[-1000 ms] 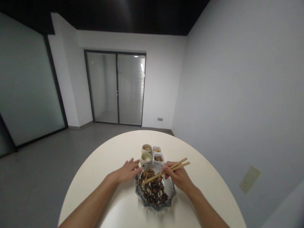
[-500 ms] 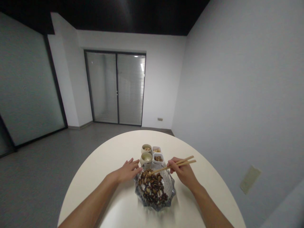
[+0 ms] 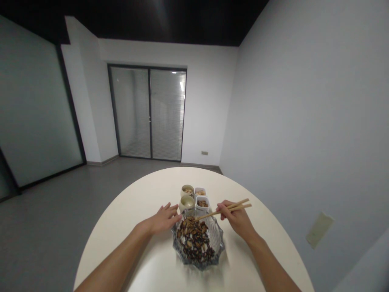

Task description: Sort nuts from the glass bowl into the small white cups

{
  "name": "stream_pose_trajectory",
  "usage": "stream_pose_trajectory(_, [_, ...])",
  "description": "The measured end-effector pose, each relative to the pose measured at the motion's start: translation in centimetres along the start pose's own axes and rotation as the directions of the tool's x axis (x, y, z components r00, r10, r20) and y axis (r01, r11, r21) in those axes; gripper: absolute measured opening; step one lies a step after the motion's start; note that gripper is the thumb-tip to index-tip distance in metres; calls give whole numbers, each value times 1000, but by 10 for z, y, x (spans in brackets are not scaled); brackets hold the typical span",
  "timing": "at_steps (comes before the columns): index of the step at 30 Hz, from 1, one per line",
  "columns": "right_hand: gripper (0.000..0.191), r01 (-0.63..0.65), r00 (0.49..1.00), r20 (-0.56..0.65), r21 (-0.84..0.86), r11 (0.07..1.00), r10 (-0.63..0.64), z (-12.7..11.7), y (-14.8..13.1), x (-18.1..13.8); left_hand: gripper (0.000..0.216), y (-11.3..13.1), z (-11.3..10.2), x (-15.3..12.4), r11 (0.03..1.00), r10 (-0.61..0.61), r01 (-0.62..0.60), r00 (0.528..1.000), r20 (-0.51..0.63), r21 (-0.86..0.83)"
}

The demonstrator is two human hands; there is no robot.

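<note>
A pair of wooden chopsticks [image 3: 234, 207] is gripped in my right hand [image 3: 232, 217], their tips over the far part of a scalloped glass bowl [image 3: 216, 231]. Dark and brown seeds [image 3: 194, 239] lie mostly in the left and near parts of the bowl. Whether the tips pinch a seed is too small to tell. My left hand [image 3: 165, 219] rests with fingers spread at the bowl's left rim, the thumb near or touching it. Just behind the bowl stand a pale round cup [image 3: 187, 203] and a white square dish [image 3: 202, 202] holding brown seeds.
Farther back are a second round cup [image 3: 187, 190] and a second white dish [image 3: 200, 191], each with pale pieces inside. All stand on a round white table [image 3: 136, 207]. A wall [image 3: 304, 121] rises close on the right.
My right hand and the chopsticks have shifted slightly right, and the tips have moved a little right and up over the seeds. My left hand has stayed in place.
</note>
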State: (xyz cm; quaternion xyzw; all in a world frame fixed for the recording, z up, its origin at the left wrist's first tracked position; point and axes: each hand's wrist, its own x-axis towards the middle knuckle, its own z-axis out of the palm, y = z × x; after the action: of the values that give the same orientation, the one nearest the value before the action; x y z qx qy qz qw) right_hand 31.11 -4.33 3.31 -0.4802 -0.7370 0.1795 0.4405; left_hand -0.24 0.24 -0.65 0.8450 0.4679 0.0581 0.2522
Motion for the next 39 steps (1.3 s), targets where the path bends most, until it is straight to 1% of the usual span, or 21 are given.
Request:
stream_pose_trajectory(10, [43,-24,1000,-13,82,996,25,-2,3,2,68,-3,2,2,1000,-1,1,1000,-5,-10])
stream_pose_trajectory(18, [44,-18,1000,-21,67,998,19,-2,6,2,66,-3,3,3,1000,-5,5,1000,-9,15])
stream_pose_trajectory(39, [45,-35,999,-29,106,994,38,-2,6,2,65,1,-1,-1,1000,-2,2,1000,-3,0])
